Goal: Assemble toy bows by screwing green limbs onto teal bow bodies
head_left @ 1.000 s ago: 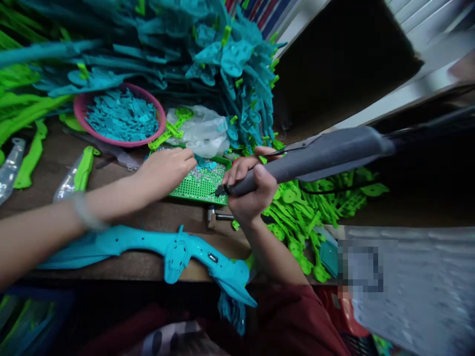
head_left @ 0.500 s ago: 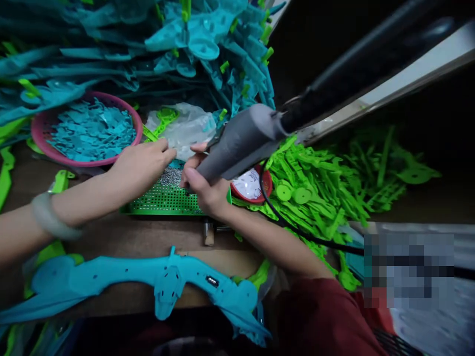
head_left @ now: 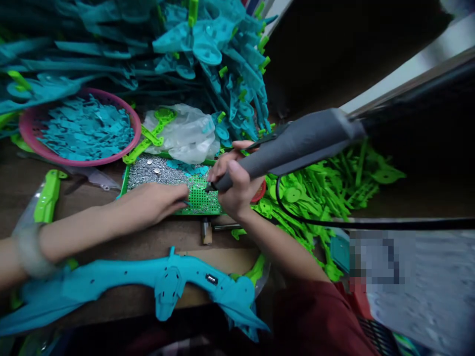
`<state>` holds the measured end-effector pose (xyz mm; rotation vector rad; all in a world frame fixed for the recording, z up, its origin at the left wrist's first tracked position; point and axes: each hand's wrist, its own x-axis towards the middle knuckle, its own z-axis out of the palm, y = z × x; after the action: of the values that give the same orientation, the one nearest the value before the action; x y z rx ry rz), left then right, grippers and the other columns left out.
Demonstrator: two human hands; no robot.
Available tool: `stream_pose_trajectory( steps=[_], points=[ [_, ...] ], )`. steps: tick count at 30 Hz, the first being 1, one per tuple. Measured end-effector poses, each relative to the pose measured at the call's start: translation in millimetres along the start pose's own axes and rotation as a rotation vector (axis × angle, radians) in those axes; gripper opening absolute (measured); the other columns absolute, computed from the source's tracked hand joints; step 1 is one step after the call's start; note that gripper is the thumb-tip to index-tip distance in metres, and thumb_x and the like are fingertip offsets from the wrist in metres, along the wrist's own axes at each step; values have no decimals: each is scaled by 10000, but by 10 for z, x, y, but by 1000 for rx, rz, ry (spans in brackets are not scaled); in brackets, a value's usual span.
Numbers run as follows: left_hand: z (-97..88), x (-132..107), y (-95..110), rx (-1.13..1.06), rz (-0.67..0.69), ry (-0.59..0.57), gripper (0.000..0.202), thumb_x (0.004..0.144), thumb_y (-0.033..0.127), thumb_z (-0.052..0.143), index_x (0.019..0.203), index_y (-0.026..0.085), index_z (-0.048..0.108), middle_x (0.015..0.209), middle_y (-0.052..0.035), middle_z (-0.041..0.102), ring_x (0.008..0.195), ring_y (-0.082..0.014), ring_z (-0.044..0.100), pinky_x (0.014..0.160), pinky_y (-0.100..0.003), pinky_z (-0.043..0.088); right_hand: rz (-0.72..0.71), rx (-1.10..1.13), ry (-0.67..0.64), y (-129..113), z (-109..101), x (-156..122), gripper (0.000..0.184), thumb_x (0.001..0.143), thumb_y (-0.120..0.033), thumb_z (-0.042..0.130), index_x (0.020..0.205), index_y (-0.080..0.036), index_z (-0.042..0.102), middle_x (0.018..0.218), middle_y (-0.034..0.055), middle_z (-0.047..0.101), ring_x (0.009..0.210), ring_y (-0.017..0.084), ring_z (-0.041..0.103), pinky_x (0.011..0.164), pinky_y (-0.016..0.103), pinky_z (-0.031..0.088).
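I saw the right hand (head_left: 237,195) wrapped round the driver (head_left: 293,146), tip over the tray (head_left: 200,190); whether the bunched left hand (head_left: 159,200) there pinched anything, I couldn't tell; the blue part (head_left: 139,274) ran off-frame.

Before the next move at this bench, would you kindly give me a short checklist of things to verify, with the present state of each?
1. Right hand has a grip on the grey tool: ok, fingers wrapped round its narrow end.
2. Tool tip directed at the green tray: ok, though whether it touches cannot be told.
3. Left hand holding a piece: cannot tell; its fingertips are over the tray, partly hidden.
4. Small metal pieces available: ok, many lie in the tray.
5. Long blue part free of both hands: ok, they are at the tray beyond it.
6. Black cable away from the blue part: ok, it runs off to the right.
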<state>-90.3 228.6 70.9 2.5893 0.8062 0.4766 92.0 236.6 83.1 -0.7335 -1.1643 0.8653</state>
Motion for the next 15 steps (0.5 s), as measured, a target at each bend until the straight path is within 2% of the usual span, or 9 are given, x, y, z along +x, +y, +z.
stream_pose_trajectory(
  steps=[2, 4, 6, 8, 10, 13, 15],
  points=[
    [-87, -134, 58, -44, -77, 211, 181, 999, 272, 432, 933, 193, 581, 816, -5, 665, 711, -147, 644, 602, -257, 508, 57, -7, -31, 86, -11, -72, 365, 788, -395, 644, 1076, -254, 469, 571, -101, 486, 419, 97, 502, 439, 260, 452],
    [-73, -308, 196, -25, -67, 342, 149, 994, 233, 451, 934, 201, 583, 902, -13, 682, 811, -137, 665, 690, -251, 547, 78, 6, -77, 191, -15, -135, 387, 784, -406, 652, 1078, -247, 457, 567, -108, 502, 416, 96, 511, 443, 259, 450],
    [40, -496, 398, 15, 24, 321, 160, 985, 170, 443, 1015, 198, 597, 1026, -25, 699, 916, -117, 676, 775, -215, 561, 73, 21, -108, 281, -16, -177, 386, 784, -404, 658, 1065, -244, 448, 563, -112, 521, 419, 94, 517, 454, 258, 447],
    [195, -652, 633, 47, 125, 242, 308, 980, 108, 354, 1183, 168, 577, 1173, -51, 684, 1025, -102, 662, 821, -173, 549, 78, 21, -123, 336, -19, -196, 387, 783, -415, 661, 1057, -241, 451, 560, -114, 527, 423, 92, 517, 469, 261, 450],
    [327, -734, 851, 63, 100, 195, 450, 952, 32, 253, 1283, 149, 535, 1249, -53, 660, 1096, -97, 635, 870, -165, 527, 95, 8, -128, 358, -23, -202, 389, 783, -446, 658, 1049, -238, 466, 561, -114, 519, 425, 89, 511, 473, 264, 448],
    [430, -707, 1053, 2, 88, 227, 462, 970, 29, 198, 1232, 145, 561, 1189, -42, 682, 1084, -106, 629, 913, -181, 505, 109, -18, -145, 372, -33, -205, 363, 792, -472, 646, 1020, -234, 496, 565, -106, 508, 447, 87, 510, 484, 263, 450],
    [466, -642, 1100, -70, 129, 244, 401, 999, 77, 229, 1164, 148, 587, 1085, -44, 705, 1008, -119, 647, 875, -197, 521, 96, -31, -159, 392, -45, -209, 336, 805, -468, 636, 1005, -231, 509, 578, -96, 515, 477, 91, 522, 506, 267, 462]
  ],
)
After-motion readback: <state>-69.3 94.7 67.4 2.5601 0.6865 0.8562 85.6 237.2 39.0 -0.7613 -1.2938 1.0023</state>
